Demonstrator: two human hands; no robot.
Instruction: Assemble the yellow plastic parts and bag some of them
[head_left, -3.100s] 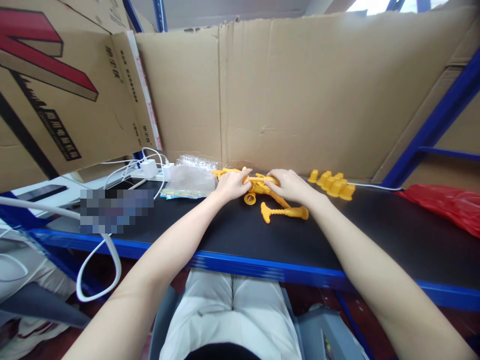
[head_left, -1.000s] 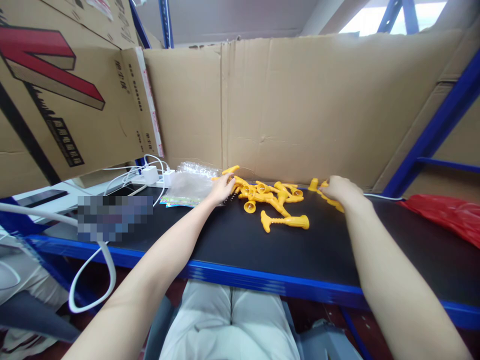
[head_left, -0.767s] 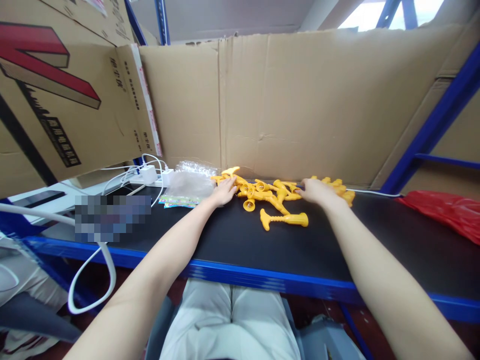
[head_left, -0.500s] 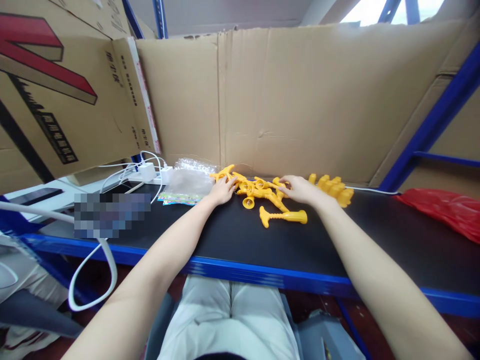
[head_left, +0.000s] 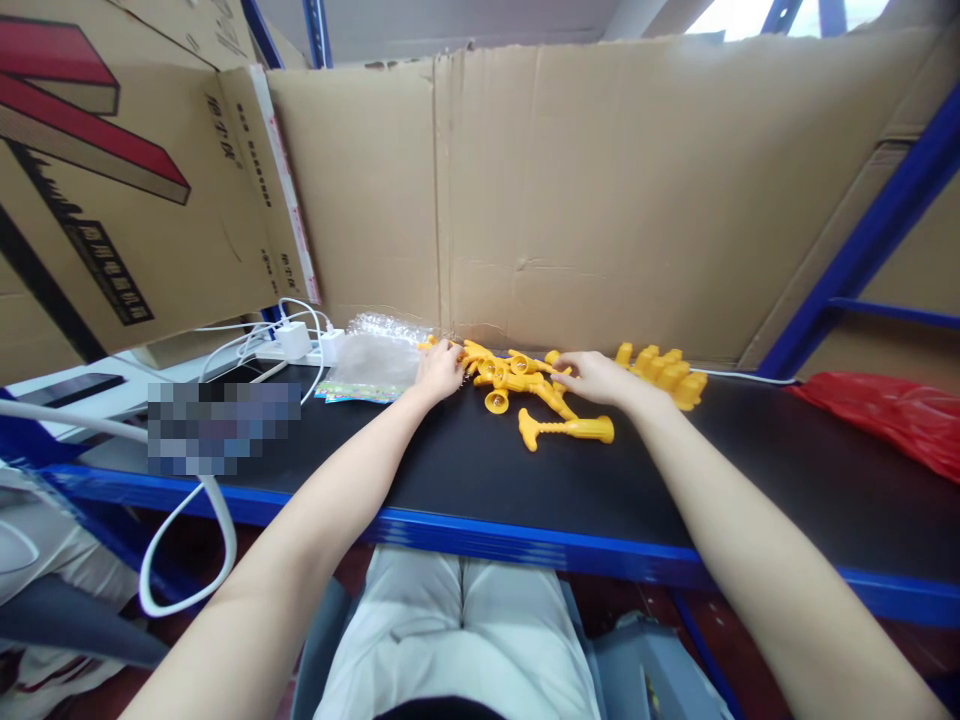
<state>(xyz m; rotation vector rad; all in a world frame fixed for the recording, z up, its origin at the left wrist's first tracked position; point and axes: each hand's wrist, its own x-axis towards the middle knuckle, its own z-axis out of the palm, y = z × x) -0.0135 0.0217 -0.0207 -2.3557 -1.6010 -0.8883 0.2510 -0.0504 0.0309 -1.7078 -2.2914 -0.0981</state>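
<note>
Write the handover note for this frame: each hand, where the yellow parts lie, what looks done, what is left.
Left hand: on the left end of the yellow pile; grip unclear.
Right hand: on the pile's right end; grip unclear.
One long part lies alone in front of the pile.
Small caps are clustered to the right by the cardboard wall.
Done: parts and caps lie in separate groups.
Left: the pile is still loose.

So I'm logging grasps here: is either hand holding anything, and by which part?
Cannot be told: left hand and right hand both rest on the yellow plastic parts, with any grip hidden.
</note>
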